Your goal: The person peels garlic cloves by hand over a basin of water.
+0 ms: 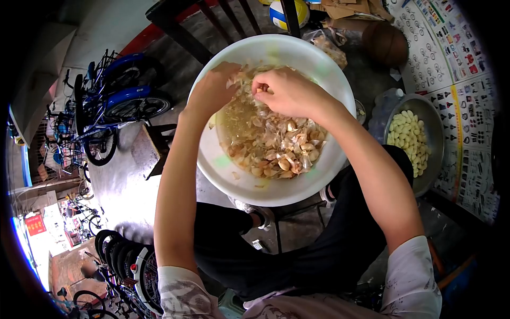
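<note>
A large white basin (212,151) in front of my knees holds water, loose garlic skins and unpeeled garlic cloves (287,159). Over its far middle, my right hand (284,91) pinches a small pale garlic clove (260,90) between thumb and bent fingers. My left hand (217,87) is at the basin's far left side, above the floating skins. Its fingers point inward and are mostly hidden behind the back of the hand, so what they hold does not show. To my right, a metal bowl (436,135) contains many peeled white garlic cloves (408,139).
A dark wooden chair (228,21) stands behind the basin. Beyond it are a volleyball (289,13), a plastic bag (326,48) and a basketball (385,43). Several bicycles (130,101) are on the left. A printed sheet (459,95) lies beside the bowl.
</note>
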Demonstrator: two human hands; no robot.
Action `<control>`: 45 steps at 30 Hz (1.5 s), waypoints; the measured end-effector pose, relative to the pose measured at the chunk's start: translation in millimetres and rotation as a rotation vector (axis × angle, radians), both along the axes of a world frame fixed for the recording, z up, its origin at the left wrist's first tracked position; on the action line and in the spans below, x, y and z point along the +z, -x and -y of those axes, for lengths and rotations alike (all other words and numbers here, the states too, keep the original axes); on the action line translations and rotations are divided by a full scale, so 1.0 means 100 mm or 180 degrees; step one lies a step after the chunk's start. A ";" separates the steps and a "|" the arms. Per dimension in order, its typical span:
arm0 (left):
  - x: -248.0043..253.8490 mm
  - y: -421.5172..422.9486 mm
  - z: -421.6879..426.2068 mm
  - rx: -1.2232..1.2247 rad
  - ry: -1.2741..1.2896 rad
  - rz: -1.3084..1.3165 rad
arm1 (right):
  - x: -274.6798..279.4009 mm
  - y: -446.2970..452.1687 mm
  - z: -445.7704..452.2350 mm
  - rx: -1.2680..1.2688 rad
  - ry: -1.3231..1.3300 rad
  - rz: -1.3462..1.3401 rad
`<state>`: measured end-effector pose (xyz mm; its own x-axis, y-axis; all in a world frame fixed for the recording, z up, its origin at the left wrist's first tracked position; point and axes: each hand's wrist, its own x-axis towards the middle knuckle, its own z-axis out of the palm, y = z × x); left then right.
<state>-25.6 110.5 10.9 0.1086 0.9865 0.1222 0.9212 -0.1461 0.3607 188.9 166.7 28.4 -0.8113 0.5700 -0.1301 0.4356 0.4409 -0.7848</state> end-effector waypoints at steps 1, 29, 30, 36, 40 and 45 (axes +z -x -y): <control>0.00 -0.06 0.02 0.0093 0.0246 -0.0748 | -0.01 0.00 -0.01 0.0002 0.0002 0.0017; -1.51 -0.61 -0.24 0.0102 0.0578 -0.0863 | 0.05 -0.22 -0.24 -0.0428 0.0028 -0.0537; -1.59 -0.60 -0.25 0.0155 0.0525 -0.0818 | 0.04 -0.22 -0.24 -0.0438 0.0034 -0.0523; -1.81 -0.46 -0.30 -0.0135 -0.0430 -0.0427 | 0.05 -0.22 -0.27 -0.0348 0.0005 -0.0416; -1.74 -0.46 -0.26 -0.0028 -0.0387 0.0232 | 0.02 -0.23 -0.27 -0.0343 -0.0049 -0.0444; -1.46 -0.52 -0.16 0.0323 -0.0018 0.0954 | 0.02 -0.24 -0.28 -0.0336 -0.0073 -0.0455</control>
